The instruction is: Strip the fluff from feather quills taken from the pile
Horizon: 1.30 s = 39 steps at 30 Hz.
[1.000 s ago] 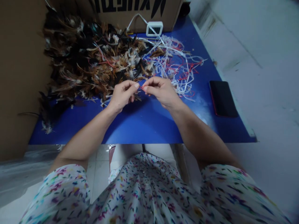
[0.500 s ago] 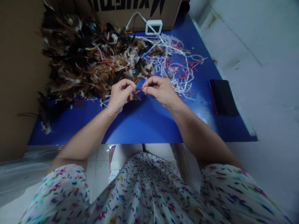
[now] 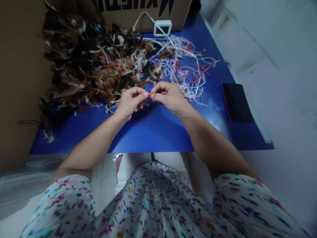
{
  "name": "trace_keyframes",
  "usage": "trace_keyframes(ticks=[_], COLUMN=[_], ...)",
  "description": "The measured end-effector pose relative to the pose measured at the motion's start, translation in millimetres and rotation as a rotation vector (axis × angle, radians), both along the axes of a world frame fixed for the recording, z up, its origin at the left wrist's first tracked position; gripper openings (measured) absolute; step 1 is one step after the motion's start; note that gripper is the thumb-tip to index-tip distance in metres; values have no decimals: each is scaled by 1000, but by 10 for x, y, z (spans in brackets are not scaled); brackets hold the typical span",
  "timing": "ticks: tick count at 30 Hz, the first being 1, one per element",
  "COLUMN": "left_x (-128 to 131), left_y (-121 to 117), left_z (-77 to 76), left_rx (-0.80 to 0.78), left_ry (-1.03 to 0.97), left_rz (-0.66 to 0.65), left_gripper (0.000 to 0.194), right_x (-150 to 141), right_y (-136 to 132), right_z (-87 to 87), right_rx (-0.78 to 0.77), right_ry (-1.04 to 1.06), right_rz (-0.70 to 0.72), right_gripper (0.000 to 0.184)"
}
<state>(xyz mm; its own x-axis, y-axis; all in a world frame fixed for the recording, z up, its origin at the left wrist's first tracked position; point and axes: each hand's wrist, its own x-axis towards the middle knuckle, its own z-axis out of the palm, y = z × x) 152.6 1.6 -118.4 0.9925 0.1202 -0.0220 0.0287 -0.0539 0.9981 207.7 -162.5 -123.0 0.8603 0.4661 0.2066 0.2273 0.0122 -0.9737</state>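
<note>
Thumb and forefinger of my right hand [image 3: 167, 96] pinch a short bit of red string [image 3: 150, 94]. Meeting it from the other side, my left hand [image 3: 132, 100] is closed, its thumb and forefinger tips on the same red string. Most of the string is hidden by the fingers. Both hands hover over the front of the blue table [image 3: 153, 135]. Just behind and to the left lies a big heap of brown and black feathers [image 3: 99, 76]. Beyond my right hand is a loose tangle of white and red ribbon strips [image 3: 195, 72].
A black phone with a red edge [image 3: 237, 102] lies at the right. At the back, a small white-framed device [image 3: 162, 28] stands before a cardboard box [image 3: 138, 16]. More cardboard [image 3: 19, 82] rises at the left, and a pale wall [image 3: 279, 66] borders the right side.
My left hand has moved slightly right, closing the gap so its fingertips now meet the red string at my right fingertips. My right hand has hardly moved.
</note>
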Motion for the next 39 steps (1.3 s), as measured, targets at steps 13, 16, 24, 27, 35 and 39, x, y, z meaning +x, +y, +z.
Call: trace_keyframes(ticks=[13, 16, 24, 27, 35, 39], left_x=[5, 1, -38, -39, -34, -42], left_y=[-15, -5, -12, -18, -22, -46], left_z=[46, 10, -18, -2, 19, 43], left_rx=[-117, -108, -80, -108, -242, -300], left_ry=[30, 24, 14, 26, 57, 81], left_rz=[13, -38, -179, -168, -92, -76], left_gripper=[23, 23, 34, 34, 29, 29], right_x=[-10, -24, -5, 21, 46, 49], right_y=[-2, 13, 23, 8, 6, 8], right_z=[64, 58, 36, 25, -73, -104], right_rx=[106, 157, 168, 101, -46, -83], right_ry=[94, 145, 136, -16, -199, -150], right_rz=[-21, -48, -116, -150, -139, -108], right_gripper=[12, 13, 17, 18, 18, 18])
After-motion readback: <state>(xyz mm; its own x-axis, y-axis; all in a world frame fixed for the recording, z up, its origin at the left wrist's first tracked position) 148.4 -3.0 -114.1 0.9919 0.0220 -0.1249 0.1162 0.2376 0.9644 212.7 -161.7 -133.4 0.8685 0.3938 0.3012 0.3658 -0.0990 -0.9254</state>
